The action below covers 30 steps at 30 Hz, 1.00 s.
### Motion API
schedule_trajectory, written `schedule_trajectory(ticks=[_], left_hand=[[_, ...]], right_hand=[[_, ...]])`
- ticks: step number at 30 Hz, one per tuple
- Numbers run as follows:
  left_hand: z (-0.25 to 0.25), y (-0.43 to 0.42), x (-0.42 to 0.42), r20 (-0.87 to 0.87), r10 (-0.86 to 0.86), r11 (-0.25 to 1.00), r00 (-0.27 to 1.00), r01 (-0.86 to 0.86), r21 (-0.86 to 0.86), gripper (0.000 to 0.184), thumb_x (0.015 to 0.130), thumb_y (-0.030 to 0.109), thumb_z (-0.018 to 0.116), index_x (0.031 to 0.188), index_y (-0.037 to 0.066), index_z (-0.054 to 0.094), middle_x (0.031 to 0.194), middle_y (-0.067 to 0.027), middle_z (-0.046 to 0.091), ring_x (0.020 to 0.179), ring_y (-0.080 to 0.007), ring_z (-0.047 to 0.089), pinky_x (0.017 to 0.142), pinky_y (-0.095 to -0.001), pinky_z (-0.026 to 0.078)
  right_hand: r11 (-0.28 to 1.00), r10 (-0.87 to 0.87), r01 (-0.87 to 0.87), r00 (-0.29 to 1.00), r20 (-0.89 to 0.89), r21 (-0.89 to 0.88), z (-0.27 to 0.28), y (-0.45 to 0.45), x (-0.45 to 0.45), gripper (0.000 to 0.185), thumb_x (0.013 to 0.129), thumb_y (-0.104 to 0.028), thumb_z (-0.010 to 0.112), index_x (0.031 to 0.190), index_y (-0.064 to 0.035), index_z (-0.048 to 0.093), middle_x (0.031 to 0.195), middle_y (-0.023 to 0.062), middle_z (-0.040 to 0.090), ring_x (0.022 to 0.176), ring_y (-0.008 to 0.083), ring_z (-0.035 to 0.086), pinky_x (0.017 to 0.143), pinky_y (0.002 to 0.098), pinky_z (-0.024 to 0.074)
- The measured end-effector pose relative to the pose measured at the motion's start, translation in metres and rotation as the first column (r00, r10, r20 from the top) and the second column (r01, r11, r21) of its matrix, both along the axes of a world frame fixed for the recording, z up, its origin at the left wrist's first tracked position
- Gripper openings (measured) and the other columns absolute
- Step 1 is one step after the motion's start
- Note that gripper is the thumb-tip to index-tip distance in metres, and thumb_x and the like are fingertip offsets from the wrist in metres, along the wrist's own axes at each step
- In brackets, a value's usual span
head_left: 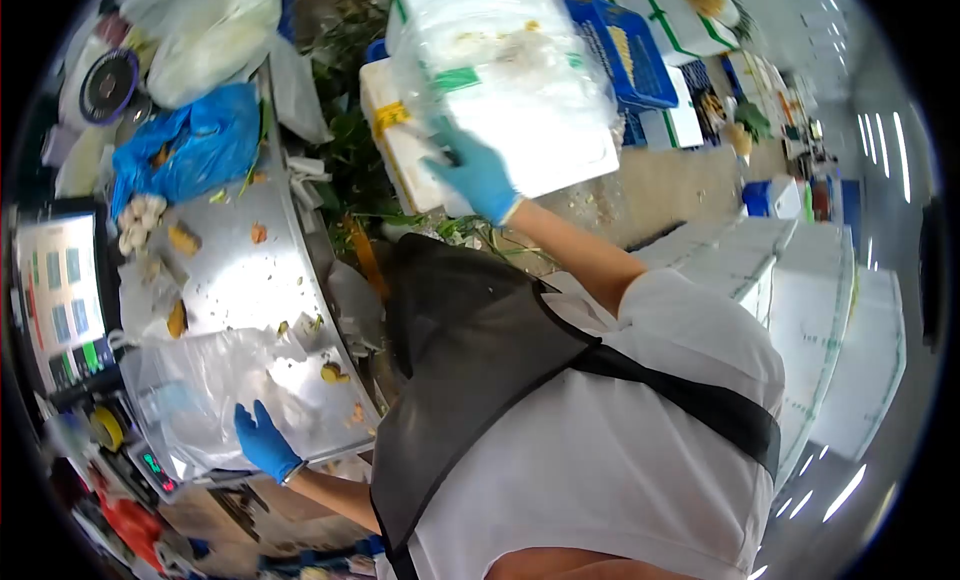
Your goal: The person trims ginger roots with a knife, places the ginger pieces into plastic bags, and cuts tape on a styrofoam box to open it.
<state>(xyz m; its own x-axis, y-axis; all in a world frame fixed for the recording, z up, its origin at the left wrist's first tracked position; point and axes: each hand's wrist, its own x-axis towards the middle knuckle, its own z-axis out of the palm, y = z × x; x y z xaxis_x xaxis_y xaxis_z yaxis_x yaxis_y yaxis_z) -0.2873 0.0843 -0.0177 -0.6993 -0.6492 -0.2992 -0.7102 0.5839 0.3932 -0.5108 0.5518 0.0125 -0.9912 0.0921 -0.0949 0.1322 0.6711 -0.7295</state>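
Observation:
My right hand [472, 172], in a blue glove, is at the near edge of a white foam box [560, 160] with clear plastic film [500, 65] bunched on top. Its thumb stands apart from the fingers, which look slightly blurred; no held object shows. My left hand [265, 442], also in a blue glove, hovers over or touches a clear plastic bag [200, 390] spread on the metal table [245, 290]; I cannot tell which. Two of its fingers stretch out apart. Ginger-like pieces [334, 373] and scraps lie about the bag.
Garlic bulbs [140, 220] and a blue plastic bag [190, 145] lie at the table's far end. A screen [62, 290] and a scale display [155, 470] border it. Green leaves [350, 140] litter the floor. Blue crates [625, 55] and stacked white boxes [810, 320] stand nearby.

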Motion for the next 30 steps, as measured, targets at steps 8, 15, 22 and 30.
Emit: schedule_trajectory(ticks=[8, 15, 22, 30], left_hand=[[0.010, 0.141, -0.142, -0.422, -0.399, 0.805, 0.814, 0.531, 0.264, 0.055, 0.084, 0.008, 0.073, 0.136, 0.005, 0.053, 0.133, -0.0109, 0.057, 0.116, -0.0232, 0.056, 0.098, -0.0340, 0.044], [-0.028, 0.313, -0.219, -0.341, -0.260, 0.459, 0.903, 0.427, 0.779, 0.065, 0.093, 0.020, 0.065, 0.149, 0.008, 0.034, 0.145, -0.0132, 0.043, 0.131, -0.0262, 0.044, 0.107, -0.0369, 0.039], [-0.049, 0.462, -0.363, -0.413, -0.128, 0.214, 0.902, 0.432, 0.876, 0.085, 0.091, 0.025, 0.068, 0.154, 0.007, 0.013, 0.151, -0.0159, 0.033, 0.132, -0.0276, 0.042, 0.106, -0.0371, 0.040], [-0.042, 0.576, -0.411, -0.748, -0.554, 0.503, 0.367, 0.863, 0.050, 0.111, 0.064, 0.029, 0.089, 0.147, 0.001, 0.022, 0.146, -0.0190, 0.032, 0.127, -0.0313, 0.044, 0.108, -0.0400, 0.038]], right_hand=[[0.783, -0.494, 0.587, 0.789, -0.366, 0.207, -0.082, 0.298, -0.030, 0.109, 0.077, -0.035, 0.080, 0.155, -0.0078, 0.008, 0.156, 0.0199, 0.024, 0.133, 0.0327, 0.042, 0.086, 0.0329, 0.0546], [0.663, -0.642, 0.739, 0.644, 0.417, -0.120, -0.079, 0.445, -0.107, 0.072, 0.092, -0.063, 0.048, 0.133, -0.0036, 0.051, 0.105, 0.0131, 0.066, 0.095, 0.0227, 0.061, 0.064, 0.0311, 0.0548], [0.550, -0.270, 0.376, 0.925, 0.268, -0.746, -0.119, 0.459, -0.263, 0.045, 0.089, -0.025, 0.067, 0.125, -0.0002, 0.058, 0.099, 0.0110, 0.066, 0.082, 0.0152, 0.061, 0.064, 0.0259, 0.0522], [0.894, 0.343, -0.379, 0.922, -0.178, -0.239, -0.039, 0.273, -0.276, 0.030, 0.089, -0.032, 0.055, 0.093, -0.0044, 0.067, 0.085, 0.0178, 0.068, 0.074, 0.0232, 0.063, 0.072, 0.0414, 0.0497]])
